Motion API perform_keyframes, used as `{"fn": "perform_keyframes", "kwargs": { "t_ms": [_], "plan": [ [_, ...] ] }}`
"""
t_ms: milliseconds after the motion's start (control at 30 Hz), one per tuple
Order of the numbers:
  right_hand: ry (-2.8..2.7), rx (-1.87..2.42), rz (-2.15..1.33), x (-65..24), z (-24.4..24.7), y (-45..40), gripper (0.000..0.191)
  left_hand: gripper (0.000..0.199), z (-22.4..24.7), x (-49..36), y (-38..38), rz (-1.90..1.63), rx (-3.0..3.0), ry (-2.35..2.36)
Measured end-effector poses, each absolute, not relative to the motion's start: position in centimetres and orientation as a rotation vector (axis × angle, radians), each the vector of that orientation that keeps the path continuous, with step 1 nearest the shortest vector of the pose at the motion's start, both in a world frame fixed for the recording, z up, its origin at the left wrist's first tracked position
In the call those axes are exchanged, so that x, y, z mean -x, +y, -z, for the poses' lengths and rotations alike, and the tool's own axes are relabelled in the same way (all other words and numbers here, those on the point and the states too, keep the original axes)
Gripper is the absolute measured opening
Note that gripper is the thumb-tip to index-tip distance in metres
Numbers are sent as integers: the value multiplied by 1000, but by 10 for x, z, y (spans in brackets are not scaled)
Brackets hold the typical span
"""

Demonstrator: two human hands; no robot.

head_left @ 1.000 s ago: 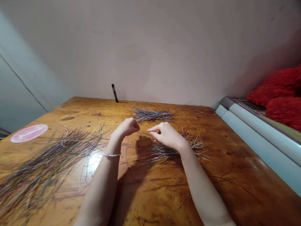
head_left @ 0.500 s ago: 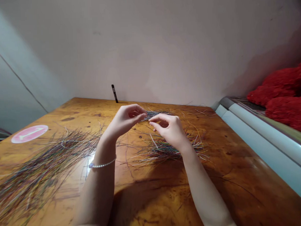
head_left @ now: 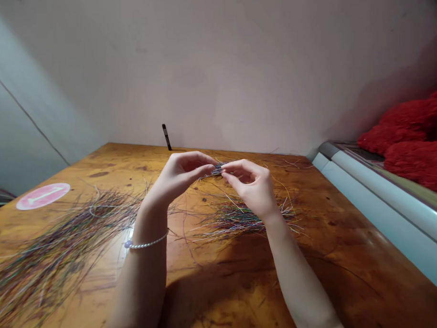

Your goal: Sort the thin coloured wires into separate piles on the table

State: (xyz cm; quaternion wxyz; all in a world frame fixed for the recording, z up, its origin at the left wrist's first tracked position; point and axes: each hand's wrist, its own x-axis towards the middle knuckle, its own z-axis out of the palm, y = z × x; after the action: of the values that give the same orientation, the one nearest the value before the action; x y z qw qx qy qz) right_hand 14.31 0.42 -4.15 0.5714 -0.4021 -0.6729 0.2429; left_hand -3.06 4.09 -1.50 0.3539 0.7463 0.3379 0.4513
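My left hand [head_left: 185, 177], with a beaded bracelet [head_left: 149, 244] on its wrist, is raised over the middle of the table with thumb and fingertips pinched. Facing it, my right hand [head_left: 250, 184] is pinched too, its fingertips close to the left ones. Whatever lies between the fingers is too thin to make out. Behind the fingertips lies a small dark bundle of wires [head_left: 217, 169], partly hidden by both hands. Below my right hand is a pile of short coloured wires [head_left: 238, 219]. A larger heap of long, thin coloured wires [head_left: 74, 241] spreads at the left.
A black pen-like stick [head_left: 166, 137] stands upright at the back of the wooden table [head_left: 216, 293]. A round pink sticker [head_left: 43, 196] is at the left edge. Along the right side runs a pale blue panel [head_left: 381, 215], with red fluffy material [head_left: 415, 152] beyond it. A wall [head_left: 215, 73] rises behind.
Both pinched hands have come closer together, their fingertips now nearly meeting. My right hand has shifted slightly right, its fingers more tightly together. A pale wire below it has shifted right.
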Motion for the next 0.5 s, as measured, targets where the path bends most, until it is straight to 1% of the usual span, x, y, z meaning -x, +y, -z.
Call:
{"fn": "perform_keyframes", "kwargs": {
  "t_ms": [100, 133, 167, 200, 333, 500],
  "plan": [
    [-1533, 903, -652, -143, 38, 1, 33, 16, 14, 30, 39, -1177, -1898, 857],
    [-1523, 903, -673, -143, 37, 0, 37, 17, 13, 30, 38, -1186, -1889, 853],
    [-1517, 906, -689, -143, 36, -1, 36, 18, 13, 30, 37, -1195, -1884, 849],
    [-1516, 906, -702, -142, 36, -2, 31, 20, 12, 29, 36, -1208, -1880, 845],
    [-1530, 840, -729, -142, 36, -4, 6, 20, 11, 30, 34, -1273, -1874, 850],
    [-1503, 816, -744, -145, 35, -6, 3, 18, 13, 32, 37, -1426, -1826, 854]
  ]
}}
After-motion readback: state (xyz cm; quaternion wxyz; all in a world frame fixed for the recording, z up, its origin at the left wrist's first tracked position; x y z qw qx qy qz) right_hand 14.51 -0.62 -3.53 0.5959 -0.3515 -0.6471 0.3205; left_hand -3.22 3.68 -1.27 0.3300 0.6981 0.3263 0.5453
